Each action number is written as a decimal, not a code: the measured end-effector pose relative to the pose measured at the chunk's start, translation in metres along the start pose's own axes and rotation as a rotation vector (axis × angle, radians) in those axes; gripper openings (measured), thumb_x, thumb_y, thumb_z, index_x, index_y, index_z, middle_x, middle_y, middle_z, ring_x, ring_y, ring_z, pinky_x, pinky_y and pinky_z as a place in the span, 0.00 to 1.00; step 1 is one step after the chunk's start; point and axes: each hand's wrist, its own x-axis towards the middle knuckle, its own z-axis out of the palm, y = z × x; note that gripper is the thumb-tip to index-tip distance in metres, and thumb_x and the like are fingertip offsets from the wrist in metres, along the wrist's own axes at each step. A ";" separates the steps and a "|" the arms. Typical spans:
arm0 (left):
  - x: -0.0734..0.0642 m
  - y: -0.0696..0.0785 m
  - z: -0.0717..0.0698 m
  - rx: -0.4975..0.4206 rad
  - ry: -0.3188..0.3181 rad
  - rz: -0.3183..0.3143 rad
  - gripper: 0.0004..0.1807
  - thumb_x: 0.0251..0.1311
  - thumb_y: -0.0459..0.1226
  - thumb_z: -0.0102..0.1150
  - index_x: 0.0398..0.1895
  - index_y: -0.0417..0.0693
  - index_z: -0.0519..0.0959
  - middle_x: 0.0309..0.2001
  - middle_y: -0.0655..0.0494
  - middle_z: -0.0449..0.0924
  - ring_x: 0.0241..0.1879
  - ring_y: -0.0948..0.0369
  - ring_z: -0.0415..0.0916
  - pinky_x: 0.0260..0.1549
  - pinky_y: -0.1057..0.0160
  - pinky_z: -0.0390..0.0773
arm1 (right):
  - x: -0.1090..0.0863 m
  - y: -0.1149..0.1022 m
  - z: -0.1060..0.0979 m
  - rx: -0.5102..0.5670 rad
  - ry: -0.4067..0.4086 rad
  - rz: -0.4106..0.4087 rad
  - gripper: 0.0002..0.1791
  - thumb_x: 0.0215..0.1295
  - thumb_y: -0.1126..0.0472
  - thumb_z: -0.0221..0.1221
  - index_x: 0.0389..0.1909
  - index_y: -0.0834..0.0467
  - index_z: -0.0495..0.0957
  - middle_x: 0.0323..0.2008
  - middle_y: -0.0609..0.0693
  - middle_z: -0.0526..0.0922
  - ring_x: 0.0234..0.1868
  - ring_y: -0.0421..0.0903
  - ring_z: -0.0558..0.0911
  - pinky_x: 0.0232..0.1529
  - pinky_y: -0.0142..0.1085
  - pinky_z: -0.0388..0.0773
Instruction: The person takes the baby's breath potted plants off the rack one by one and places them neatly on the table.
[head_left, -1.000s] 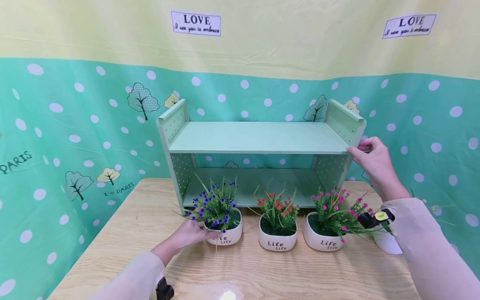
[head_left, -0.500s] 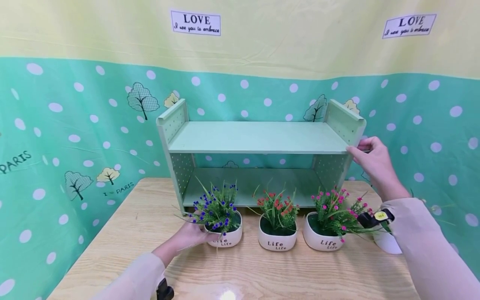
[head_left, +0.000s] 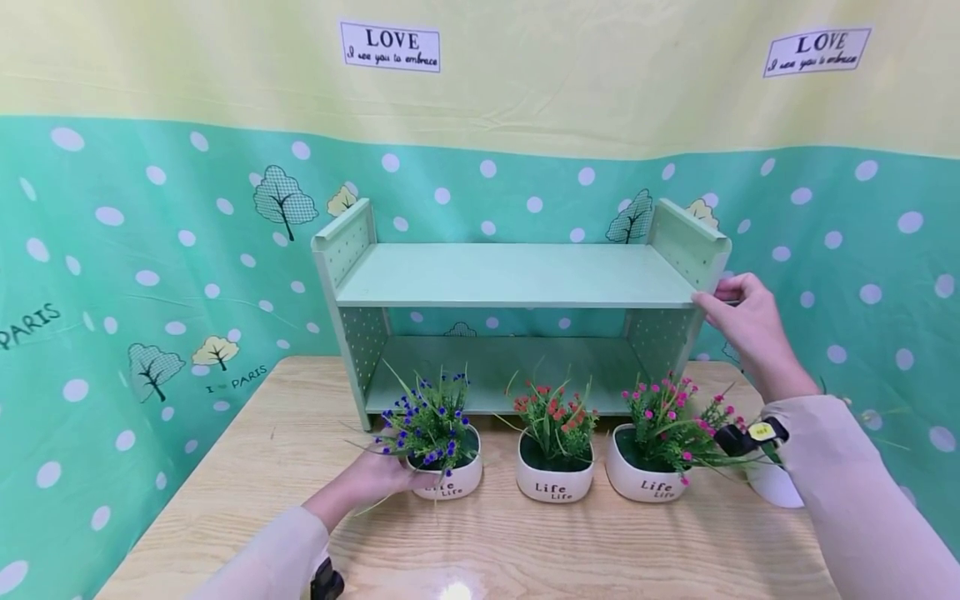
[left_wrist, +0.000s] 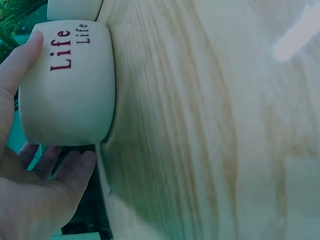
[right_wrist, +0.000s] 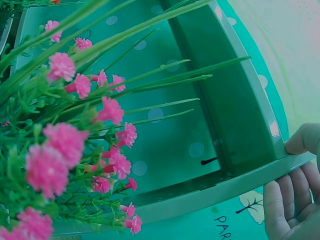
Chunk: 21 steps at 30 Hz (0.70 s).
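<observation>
My left hand point(head_left: 375, 477) grips a white flowerpot point(left_wrist: 70, 100) lettered "Life", with blue flowers point(head_left: 427, 421), at the left of the row. Its thumb lies on the pot's front and its fingers are at the side, as the left wrist view shows. A pale green two-tier shelf point(head_left: 495, 275) stands behind the pots. My right hand point(head_left: 750, 325) holds the front edge of the shelf's right side panel point(right_wrist: 255, 90), thumb on one face and curled fingers on the other.
Red flowers in a white pot point(head_left: 555, 483) stand in the middle. To the right is a white pot point(head_left: 648, 483) with pink flowers point(right_wrist: 65, 145). Another white pot point(head_left: 776, 486) is partly hidden by my right forearm. All stand on a wooden table point(head_left: 525, 550) before a patterned curtain point(head_left: 187, 275).
The pot with blue flowers has shifted slightly toward me, along with my left hand. My right hand keeps its place on the shelf.
</observation>
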 end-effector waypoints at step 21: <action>0.000 0.020 -0.051 0.240 -0.175 -0.017 0.47 0.42 0.41 0.81 0.70 0.48 0.69 0.67 0.45 0.68 0.65 0.42 0.66 0.61 0.36 0.67 | 0.000 -0.001 0.002 0.011 0.004 0.012 0.14 0.72 0.56 0.59 0.47 0.54 0.64 0.46 0.48 0.65 0.42 0.38 0.71 0.42 0.20 0.77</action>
